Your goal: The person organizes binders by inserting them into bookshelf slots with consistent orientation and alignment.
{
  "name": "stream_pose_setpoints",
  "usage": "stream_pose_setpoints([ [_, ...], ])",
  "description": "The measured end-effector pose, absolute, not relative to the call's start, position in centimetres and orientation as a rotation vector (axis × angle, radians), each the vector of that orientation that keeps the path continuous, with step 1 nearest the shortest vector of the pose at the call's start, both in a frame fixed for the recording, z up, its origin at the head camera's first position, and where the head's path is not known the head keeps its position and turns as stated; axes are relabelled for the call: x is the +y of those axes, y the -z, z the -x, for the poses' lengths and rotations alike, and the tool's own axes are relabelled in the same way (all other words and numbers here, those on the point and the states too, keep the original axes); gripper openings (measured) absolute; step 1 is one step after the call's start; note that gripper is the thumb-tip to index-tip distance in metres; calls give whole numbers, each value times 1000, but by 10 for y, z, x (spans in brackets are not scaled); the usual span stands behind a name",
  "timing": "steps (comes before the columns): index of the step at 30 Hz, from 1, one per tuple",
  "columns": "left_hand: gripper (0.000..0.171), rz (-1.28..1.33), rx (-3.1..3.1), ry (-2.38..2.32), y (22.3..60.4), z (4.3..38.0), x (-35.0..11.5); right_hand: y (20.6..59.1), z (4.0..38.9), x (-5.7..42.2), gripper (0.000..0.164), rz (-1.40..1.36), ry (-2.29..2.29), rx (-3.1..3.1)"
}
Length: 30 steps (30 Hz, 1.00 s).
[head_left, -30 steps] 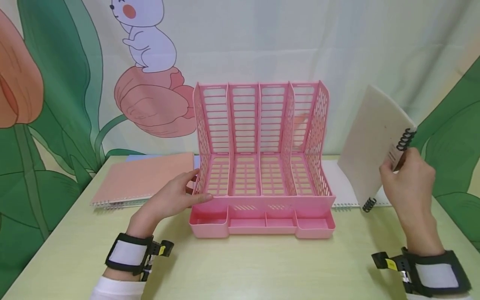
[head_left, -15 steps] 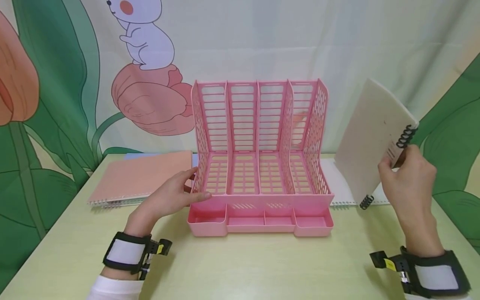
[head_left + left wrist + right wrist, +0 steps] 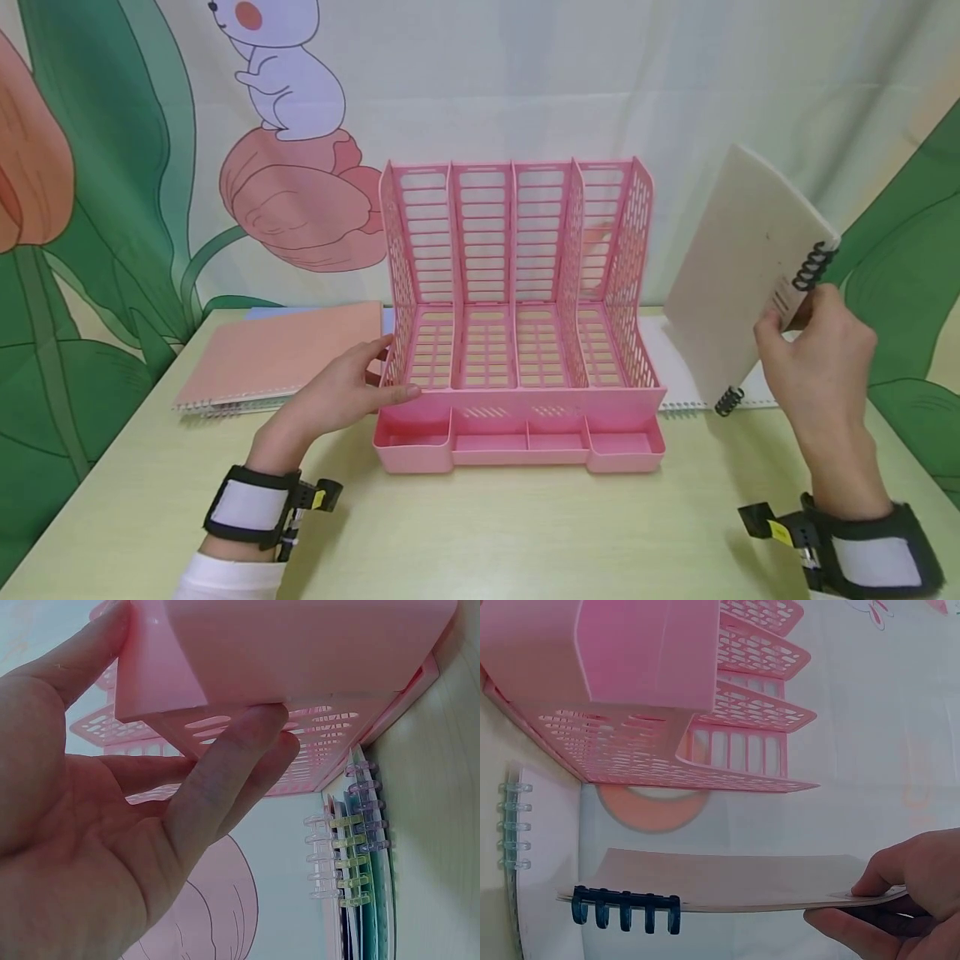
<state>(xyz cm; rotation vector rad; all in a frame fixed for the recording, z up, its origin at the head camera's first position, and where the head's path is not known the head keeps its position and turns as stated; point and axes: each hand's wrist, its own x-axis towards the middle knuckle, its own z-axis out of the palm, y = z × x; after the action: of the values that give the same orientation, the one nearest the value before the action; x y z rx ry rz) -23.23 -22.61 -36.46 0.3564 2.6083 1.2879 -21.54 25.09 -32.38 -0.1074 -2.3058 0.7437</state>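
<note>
A pink four-slot file organizer (image 3: 517,400) with small trays along its front stands upright on the table. My left hand (image 3: 352,387) holds its front left corner. In the left wrist view the thumb (image 3: 82,656) lies on the front face and the other fingers (image 3: 225,776) reach along the perforated side. To the right of the organizer, my right hand (image 3: 821,367) pinches a beige notebook (image 3: 742,275) with black spiral rings by its spine edge, thumb on the near cover. The notebook is raised and stands on edge, tilted, its flat cover facing left.
Several spiral notebooks lie stacked left of the organizer, a peach-covered notebook (image 3: 292,346) on top. A white spiral notebook (image 3: 671,362) lies to the right, partly hidden behind the raised one. A printed curtain (image 3: 517,67) hangs behind the table (image 3: 517,533).
My right hand has raised the beige notebook slightly. The left hand keeps its hold on the organizer, and the whole head view has shifted a little.
</note>
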Motion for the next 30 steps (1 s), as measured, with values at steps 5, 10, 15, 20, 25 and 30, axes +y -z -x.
stream_pose_setpoints([
  [5, 89, -348, 2615, -1278, 365, 233, -226, 319, 211, 248, 31, 102, -761, -2290],
  [10, 88, -352, 2617, -1276, 364, 233, -226, 316, 208, 246, 31, 96, -768, -2277],
  [15, 88, -345, 2613, -1278, 365, 233, -225, 313, 205, 244, 32, 90, -771, -2278],
  [20, 91, -330, 2602, -1291, 366, 232, -225, 310, 202, 242, 32, 72, -772, -2272],
  [25, 90, -336, 2589, -1308, 366, 233, -225, 306, 197, 238, 32, 59, -756, -2263],
  [30, 89, -357, 2587, -1318, 366, 232, -226, 304, 192, 234, 33, 29, -717, -2241],
])
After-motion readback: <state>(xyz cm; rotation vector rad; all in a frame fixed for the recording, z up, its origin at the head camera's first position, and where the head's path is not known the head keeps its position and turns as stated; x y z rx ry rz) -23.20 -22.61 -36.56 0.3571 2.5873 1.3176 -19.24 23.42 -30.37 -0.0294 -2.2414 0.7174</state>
